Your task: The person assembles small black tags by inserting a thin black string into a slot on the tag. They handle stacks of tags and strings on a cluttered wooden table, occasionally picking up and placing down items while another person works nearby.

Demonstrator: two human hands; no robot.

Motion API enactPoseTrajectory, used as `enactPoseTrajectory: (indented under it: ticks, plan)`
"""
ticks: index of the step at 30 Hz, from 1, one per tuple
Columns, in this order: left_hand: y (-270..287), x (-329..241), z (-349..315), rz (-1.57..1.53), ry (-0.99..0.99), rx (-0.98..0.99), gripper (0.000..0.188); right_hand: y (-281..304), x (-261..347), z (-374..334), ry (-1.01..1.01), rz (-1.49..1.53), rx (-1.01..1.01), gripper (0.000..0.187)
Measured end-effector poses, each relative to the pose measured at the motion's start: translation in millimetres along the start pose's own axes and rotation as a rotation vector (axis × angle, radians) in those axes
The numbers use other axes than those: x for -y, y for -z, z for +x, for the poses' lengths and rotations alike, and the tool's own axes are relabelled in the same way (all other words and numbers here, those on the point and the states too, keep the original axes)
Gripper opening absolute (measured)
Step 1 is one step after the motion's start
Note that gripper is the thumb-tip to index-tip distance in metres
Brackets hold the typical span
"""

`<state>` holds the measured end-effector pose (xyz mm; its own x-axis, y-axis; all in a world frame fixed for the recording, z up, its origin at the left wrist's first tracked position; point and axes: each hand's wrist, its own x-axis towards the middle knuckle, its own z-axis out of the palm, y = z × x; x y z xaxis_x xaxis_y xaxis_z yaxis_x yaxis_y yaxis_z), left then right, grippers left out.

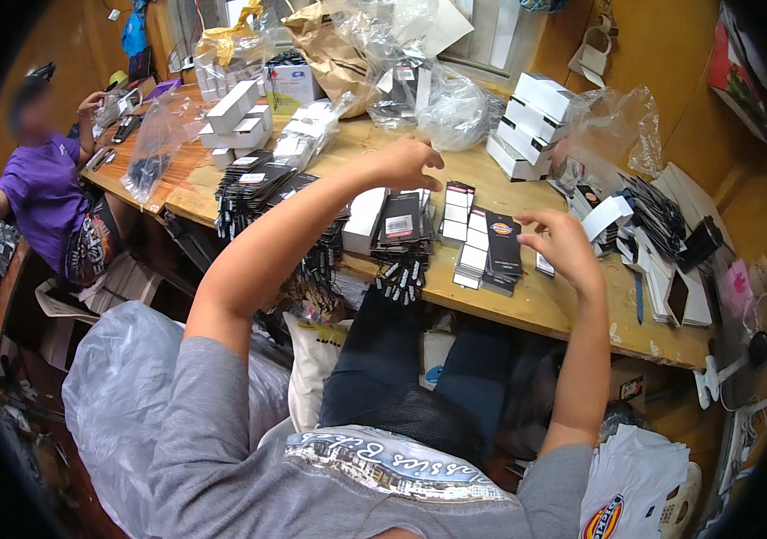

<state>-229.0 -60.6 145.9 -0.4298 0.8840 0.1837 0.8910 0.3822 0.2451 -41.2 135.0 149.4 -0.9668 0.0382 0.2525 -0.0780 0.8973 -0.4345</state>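
Observation:
My left hand (pixel 408 164) hovers over the table, fingers loosely bent and apart, with nothing visible in it. Below it are a white box (pixel 364 218) and a stack of black hang tags (pixel 404 218) with strings dangling over the front edge. My right hand (pixel 565 247) is open, thumb and fingers parted, close to the right edge of a pile of black tags (pixel 503 258) with a coloured logo. Left of that pile, white-panelled cards (pixel 473 244) lie in overlapping rows. Whether the right fingertips touch the tags, I cannot tell.
White boxes are stacked at back left (pixel 236 115) and back right (pixel 532 126). Crumpled clear plastic bags (pixel 458 106) and a brown paper bag (pixel 329 45) lie behind. More black tags (pixel 657 214) sit at the right. A person in a purple shirt (pixel 39 199) sits at far left.

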Motion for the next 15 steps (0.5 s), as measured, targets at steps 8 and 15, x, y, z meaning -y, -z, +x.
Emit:
enactPoseTrajectory:
  ticks: [8, 15]
  plan:
    - [-55, -14, 61, 0.275, 0.193, 0.258, 0.083, -31, -63, 44, -0.093, 0.022, 0.286, 0.071]
    - [-58, -17, 68, 0.303, 0.258, 0.408, 0.085, -35, -58, 43, -0.169, -0.019, 0.274, 0.069]
